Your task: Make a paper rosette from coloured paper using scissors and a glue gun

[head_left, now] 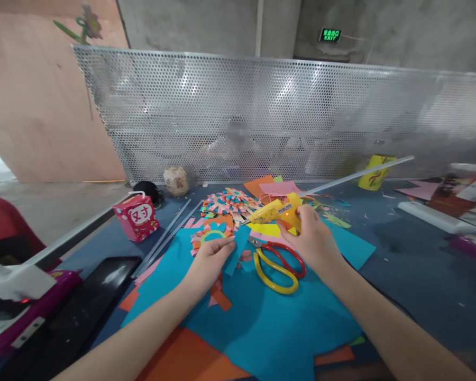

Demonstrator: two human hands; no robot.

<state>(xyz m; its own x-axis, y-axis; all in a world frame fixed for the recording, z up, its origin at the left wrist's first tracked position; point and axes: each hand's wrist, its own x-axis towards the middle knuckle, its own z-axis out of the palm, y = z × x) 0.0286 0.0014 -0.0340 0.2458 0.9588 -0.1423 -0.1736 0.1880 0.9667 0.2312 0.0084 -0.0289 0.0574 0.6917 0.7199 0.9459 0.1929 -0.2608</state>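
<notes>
My right hand (311, 235) is wrapped round the handle of a yellow glue gun (275, 210). A long clear glue stick (360, 173) sticks out of its back end, and its nozzle points left. In my left hand (214, 256), fingers pinched, is a blue paper strip (238, 248), close below the nozzle. Just behind that hand lies a layered paper flower (212, 233) in pink, orange and blue. Scissors (277, 264) with red and yellow handles rest on the large blue paper sheet (262, 328), between my hands.
Finished-looking paper flowers (232, 201) are piled at the back. Left are a pink box (137, 217), loose glue sticks (164, 238), a black tray (83, 301) and a purple power strip (35, 312). A yellow roll (375, 172) stands back right, before a perforated metal screen (222, 95).
</notes>
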